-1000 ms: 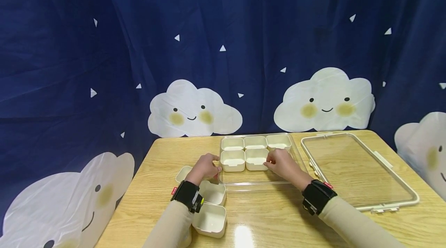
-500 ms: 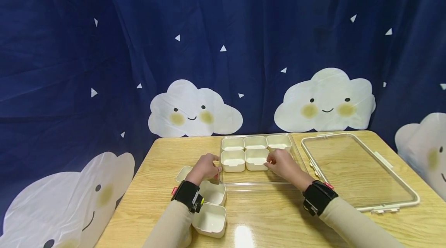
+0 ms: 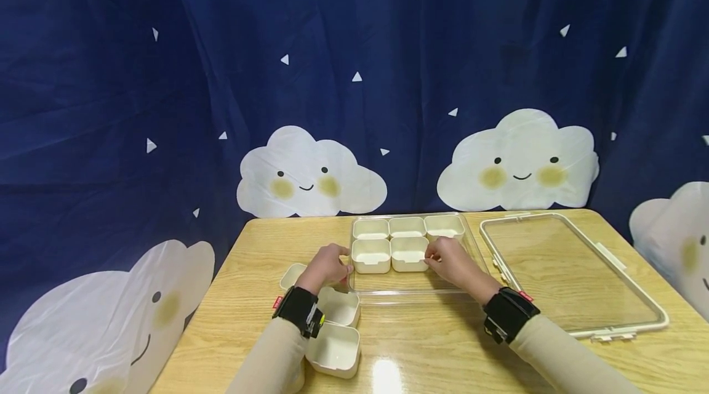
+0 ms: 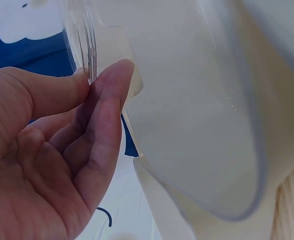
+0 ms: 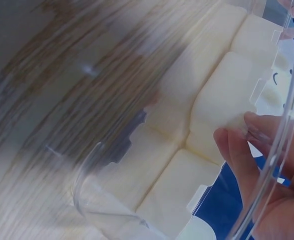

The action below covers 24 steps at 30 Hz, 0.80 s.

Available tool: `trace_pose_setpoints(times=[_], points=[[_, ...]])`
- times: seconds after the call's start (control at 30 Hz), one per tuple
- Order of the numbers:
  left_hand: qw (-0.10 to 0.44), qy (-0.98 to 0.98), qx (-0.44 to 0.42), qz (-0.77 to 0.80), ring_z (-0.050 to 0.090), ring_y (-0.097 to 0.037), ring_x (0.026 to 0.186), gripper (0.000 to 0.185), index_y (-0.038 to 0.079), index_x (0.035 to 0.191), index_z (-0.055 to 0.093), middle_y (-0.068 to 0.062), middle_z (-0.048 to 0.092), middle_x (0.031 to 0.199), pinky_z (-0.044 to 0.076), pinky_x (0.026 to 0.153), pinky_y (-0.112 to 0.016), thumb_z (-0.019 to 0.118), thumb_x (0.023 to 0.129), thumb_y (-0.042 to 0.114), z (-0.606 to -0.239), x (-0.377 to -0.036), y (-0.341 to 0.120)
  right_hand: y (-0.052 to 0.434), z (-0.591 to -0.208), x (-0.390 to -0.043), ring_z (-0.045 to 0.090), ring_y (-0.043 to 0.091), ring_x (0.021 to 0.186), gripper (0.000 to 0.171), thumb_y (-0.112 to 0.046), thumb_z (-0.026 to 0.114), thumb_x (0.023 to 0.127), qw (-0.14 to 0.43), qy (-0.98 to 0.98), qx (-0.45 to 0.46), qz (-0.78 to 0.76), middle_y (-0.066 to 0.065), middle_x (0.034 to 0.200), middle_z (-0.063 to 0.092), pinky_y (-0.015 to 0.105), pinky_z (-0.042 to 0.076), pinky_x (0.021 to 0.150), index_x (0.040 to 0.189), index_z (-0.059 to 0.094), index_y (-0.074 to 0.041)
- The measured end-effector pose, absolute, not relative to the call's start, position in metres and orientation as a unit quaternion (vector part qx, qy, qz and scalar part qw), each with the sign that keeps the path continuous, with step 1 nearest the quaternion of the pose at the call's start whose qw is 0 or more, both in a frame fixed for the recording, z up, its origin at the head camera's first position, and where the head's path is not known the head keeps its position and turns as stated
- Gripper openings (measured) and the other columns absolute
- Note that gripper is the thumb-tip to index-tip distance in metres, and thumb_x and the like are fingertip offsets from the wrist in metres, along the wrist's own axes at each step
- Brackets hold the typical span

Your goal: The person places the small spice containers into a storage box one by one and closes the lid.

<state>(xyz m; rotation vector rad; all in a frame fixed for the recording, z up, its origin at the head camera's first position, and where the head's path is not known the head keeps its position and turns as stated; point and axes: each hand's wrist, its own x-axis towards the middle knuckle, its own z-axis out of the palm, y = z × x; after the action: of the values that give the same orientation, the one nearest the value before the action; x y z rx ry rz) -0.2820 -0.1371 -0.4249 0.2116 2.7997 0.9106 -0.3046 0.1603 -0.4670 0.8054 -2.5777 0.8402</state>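
Note:
My left hand (image 3: pixel 329 266) pinches the rim of a clear plastic box (image 3: pixel 388 293) at its left side; the left wrist view shows the thumb (image 4: pixel 61 94) and fingers around the clear wall. Inside the box, several small cream bins stand in two rows. My right hand (image 3: pixel 451 261) reaches in over the box's right part. Its fingers are curled, with the fingertips (image 5: pixel 232 137) at the right side of the front-row middle bin (image 3: pixel 408 258). To its left stands another front-row bin (image 3: pixel 371 260), and three bins line the back, the right one (image 3: pixel 444 225) behind my right hand.
Loose cream bins, including a front one (image 3: pixel 335 348) and one behind it (image 3: pixel 340 306), stand left of the box, under and beside my left forearm. A clear lid with a white frame (image 3: pixel 645 283) lies at the right on the wooden table (image 3: pixel 437 351). A blue curtain (image 3: pixel 332 24) hangs behind.
The right hand shifts very slightly at the front-row middle bin. The left hand keeps its place on the box rim, and the bins stay where they were.

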Motion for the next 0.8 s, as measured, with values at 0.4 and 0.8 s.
trace_pose_setpoints(times=[0.4, 0.8], points=[[0.092, 0.945, 0.067, 0.306, 0.068, -0.014, 0.063, 0.047, -0.006, 0.138, 0.058, -0.004, 0.070, 0.066, 0.056, 0.077, -0.034, 0.071, 0.094, 0.005, -0.426, -0.282, -0.137, 0.163, -0.469, -0.304, 0.070, 0.024, 0.068, 0.008, 0.010, 0.077, 0.077, 0.146, -0.894, 0.289, 0.310, 0.013, 0.078, 0.069, 0.034, 0.058, 0.064, 0.079, 0.072, 0.004], [0.100, 0.959, 0.062, 0.258, 0.065, -0.018, 0.076, 0.043, -0.002, 0.134, 0.058, -0.005, 0.068, 0.077, 0.053, 0.089, -0.042, 0.071, 0.095, 0.010, -0.424, -0.285, -0.133, 0.148, -0.446, -0.268, 0.065, 0.025, 0.074, 0.019, 0.007, 0.077, 0.080, 0.235, -0.876, 0.309, 0.287, 0.014, 0.091, 0.067, 0.031, 0.055, 0.064, 0.096, 0.070, 0.002]])
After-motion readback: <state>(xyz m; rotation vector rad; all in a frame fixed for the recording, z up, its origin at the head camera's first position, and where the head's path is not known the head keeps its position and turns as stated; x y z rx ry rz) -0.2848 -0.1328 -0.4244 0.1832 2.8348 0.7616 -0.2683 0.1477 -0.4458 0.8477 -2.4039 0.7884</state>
